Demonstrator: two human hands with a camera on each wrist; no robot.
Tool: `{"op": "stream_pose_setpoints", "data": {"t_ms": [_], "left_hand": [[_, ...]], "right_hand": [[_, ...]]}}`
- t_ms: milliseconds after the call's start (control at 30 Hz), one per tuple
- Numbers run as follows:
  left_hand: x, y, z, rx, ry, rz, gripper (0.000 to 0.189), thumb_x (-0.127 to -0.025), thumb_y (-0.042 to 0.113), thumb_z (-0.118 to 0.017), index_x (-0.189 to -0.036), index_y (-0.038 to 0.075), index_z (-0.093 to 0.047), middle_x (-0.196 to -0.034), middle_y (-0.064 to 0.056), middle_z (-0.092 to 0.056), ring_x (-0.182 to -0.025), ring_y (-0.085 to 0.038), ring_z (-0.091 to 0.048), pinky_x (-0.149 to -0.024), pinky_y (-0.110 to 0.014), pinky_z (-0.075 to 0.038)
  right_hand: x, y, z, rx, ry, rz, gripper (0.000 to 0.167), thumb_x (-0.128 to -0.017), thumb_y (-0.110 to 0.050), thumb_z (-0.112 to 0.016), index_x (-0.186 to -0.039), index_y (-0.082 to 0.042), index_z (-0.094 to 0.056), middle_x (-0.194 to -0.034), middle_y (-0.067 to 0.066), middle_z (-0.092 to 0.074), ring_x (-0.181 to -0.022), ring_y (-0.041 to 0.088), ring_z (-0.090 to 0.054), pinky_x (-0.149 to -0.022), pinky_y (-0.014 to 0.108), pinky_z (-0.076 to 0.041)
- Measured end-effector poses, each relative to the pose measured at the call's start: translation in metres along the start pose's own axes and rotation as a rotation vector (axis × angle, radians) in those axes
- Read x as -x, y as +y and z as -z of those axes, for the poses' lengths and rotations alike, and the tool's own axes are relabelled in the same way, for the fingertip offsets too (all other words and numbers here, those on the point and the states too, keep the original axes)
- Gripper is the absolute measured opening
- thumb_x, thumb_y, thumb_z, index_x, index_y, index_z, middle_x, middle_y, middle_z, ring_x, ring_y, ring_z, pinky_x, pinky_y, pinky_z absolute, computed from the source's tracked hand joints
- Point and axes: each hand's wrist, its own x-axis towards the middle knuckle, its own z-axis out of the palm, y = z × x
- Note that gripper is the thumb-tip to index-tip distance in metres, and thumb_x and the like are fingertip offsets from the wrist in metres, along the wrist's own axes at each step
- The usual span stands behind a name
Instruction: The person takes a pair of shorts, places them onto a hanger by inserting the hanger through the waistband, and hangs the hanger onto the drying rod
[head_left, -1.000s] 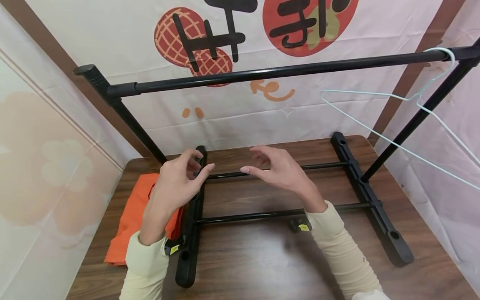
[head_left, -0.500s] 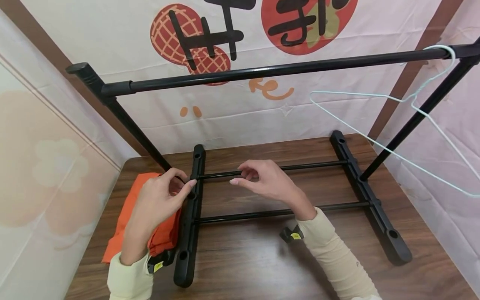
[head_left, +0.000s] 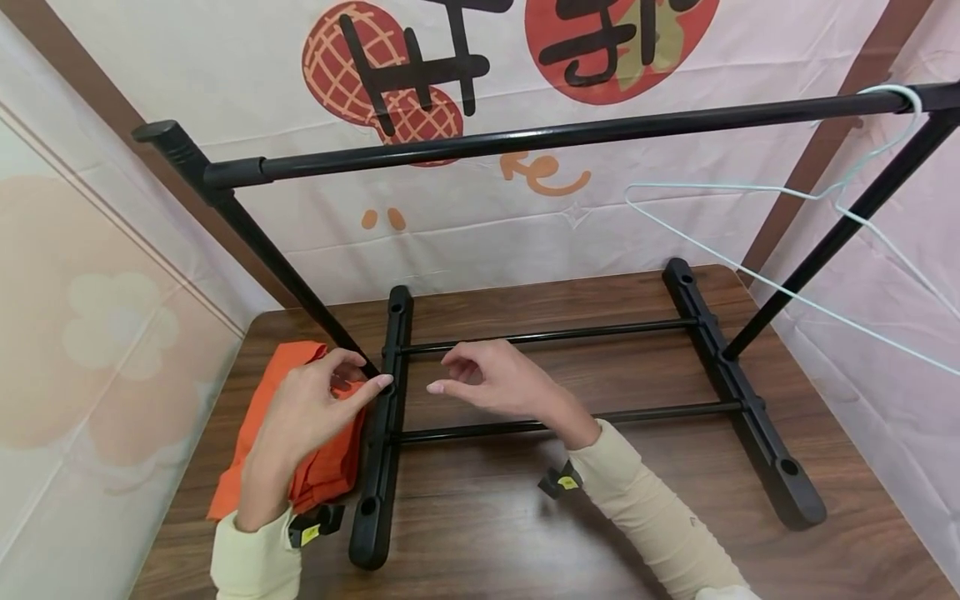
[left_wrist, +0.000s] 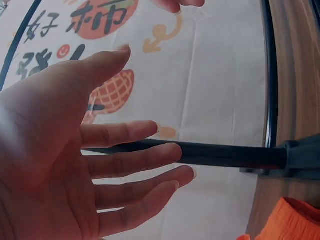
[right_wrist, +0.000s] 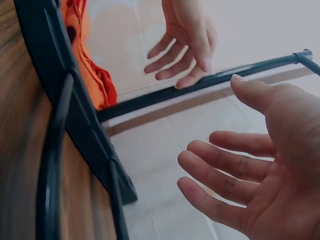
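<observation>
In the head view my left hand [head_left: 303,417] hovers over a folded orange cloth [head_left: 335,467], beside the left post [head_left: 277,267] of a black garment rack. Its thumb and fingers are spread and relaxed, with nothing between them; the left wrist view shows the fingers [left_wrist: 135,160] in front of the post. Whether they touch it, I cannot tell. Over the rack's base bars hangs my right hand [head_left: 502,379], holding nothing. The right wrist view shows its fingers [right_wrist: 230,167] loosely bent and apart. A pale blue wire hanger [head_left: 738,250] hangs at the right end of the top rail [head_left: 570,133].
Two black feet [head_left: 378,492] and two thin crossbars [head_left: 637,412] of the rack lie on the brown wooden table [head_left: 495,533]. Behind stands a white printed backdrop [head_left: 465,225]. The right post [head_left: 825,258] leans up toward the rail's right end.
My left hand has moved left and down, from over the left foot to above the orange cloth. My right hand has come left and lower. The hanger has swung slightly.
</observation>
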Motion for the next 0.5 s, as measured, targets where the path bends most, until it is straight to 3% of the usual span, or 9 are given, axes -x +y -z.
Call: {"op": "stream_pose_setpoints", "data": {"t_ms": [200,500], "left_hand": [[0.001,-0.009,-0.001,0.013,-0.022,0.021,0.069,-0.097,0.067,-0.062,-0.129,0.007,-0.067,-0.115,-0.017,-0.077,-0.103,-0.034,-0.074,-0.081,-0.05,-0.06],[0.008,-0.03,-0.002,0.009,-0.057,0.056,0.074,-0.097,0.069,-0.06,-0.135,0.006,-0.065,-0.135,-0.021,-0.068,-0.123,-0.044,-0.064,-0.096,-0.064,-0.053]], "right_hand": [[-0.004,-0.001,-0.011,-0.038,-0.059,-0.046,0.051,-0.1,-0.051,-0.069,-0.13,-0.009,-0.07,-0.122,0.01,-0.075,-0.103,0.012,-0.072,-0.095,0.039,-0.061],[-0.012,-0.004,-0.023,-0.043,-0.092,-0.044,0.055,-0.1,-0.053,-0.067,-0.134,-0.01,-0.068,-0.128,0.007,-0.073,-0.112,0.015,-0.072,-0.1,0.036,-0.059]]}}
